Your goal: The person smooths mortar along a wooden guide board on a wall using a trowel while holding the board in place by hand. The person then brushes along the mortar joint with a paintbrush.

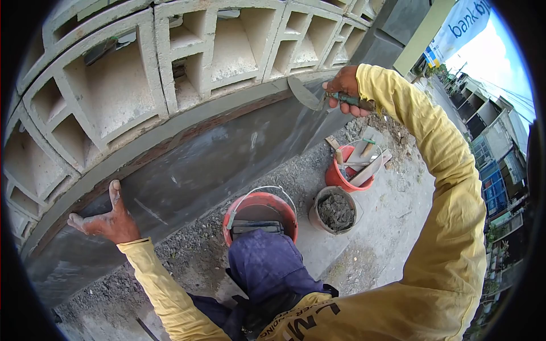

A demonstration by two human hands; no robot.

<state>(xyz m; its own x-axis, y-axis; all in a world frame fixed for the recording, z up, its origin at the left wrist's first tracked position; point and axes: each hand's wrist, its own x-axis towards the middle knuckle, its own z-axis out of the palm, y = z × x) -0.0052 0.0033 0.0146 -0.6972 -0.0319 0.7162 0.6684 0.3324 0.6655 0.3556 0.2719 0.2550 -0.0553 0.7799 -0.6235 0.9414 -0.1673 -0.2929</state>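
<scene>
My right hand [350,94] is wrapped round the handle of a trowel [305,95], whose blade lies against the ledge just below the pierced blocks [242,42]. At the left, my left hand [108,219] has its thumb and fingers spread and holds nothing. It is at the wall's ledge, by the dark, smooth plastered face [210,159]. A strip of rough reddish brick [187,132] shows between the grey ledge [142,149] and the plaster.
Below the wall stand a red bucket [263,200] with a grey block-like thing inside, a bucket of wet mortar [336,211], and a red bucket with tools [335,177]. Rubble [196,244] lies along the wall's foot. A banner [460,25] hangs at the upper right.
</scene>
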